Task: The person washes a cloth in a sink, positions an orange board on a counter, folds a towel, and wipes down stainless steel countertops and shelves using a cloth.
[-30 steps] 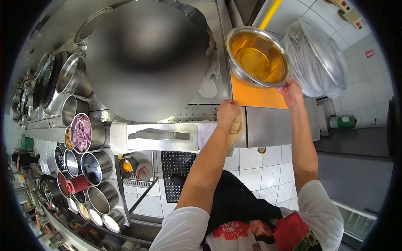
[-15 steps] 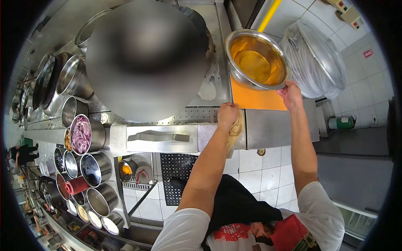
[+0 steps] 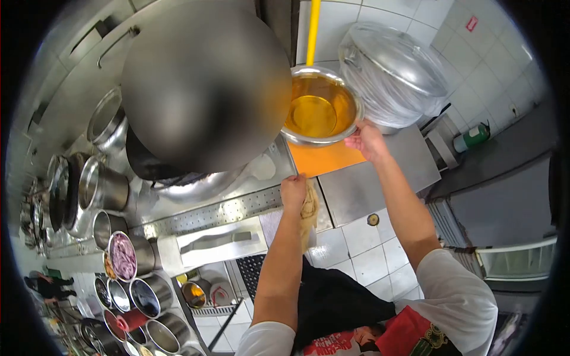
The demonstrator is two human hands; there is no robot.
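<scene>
My right hand [image 3: 367, 140] grips the near right rim of a wide steel bowl [image 3: 351, 98]. Clear yellow liquid that looks like oil [image 3: 313, 115] lies in the bowl. Under the bowl is an orange board [image 3: 323, 159]. My left hand [image 3: 293, 193] is a closed fist at the stove's front edge, with a tan cloth [image 3: 309, 207] bunched in it and hanging down. Whether that fist grips anything else I cannot tell. Left of it, a dark wok [image 3: 142, 157] shows below a large blurred patch that hides most of it.
Steel pots [image 3: 104, 184] line the stove's left side. A pot of sliced purple onion [image 3: 123, 256] stands among several containers at lower left. A plastic-wrapped lidded pot [image 3: 392, 65] sits behind the bowl. At right are a green cylinder [image 3: 472, 137] and a grey fridge [image 3: 504, 202].
The view has turned and shifted. The dark wok now shows lower, with the shiny burner area visible beneath it. My right hand stays on the bowl's rim and my left stays closed on the cloth.
</scene>
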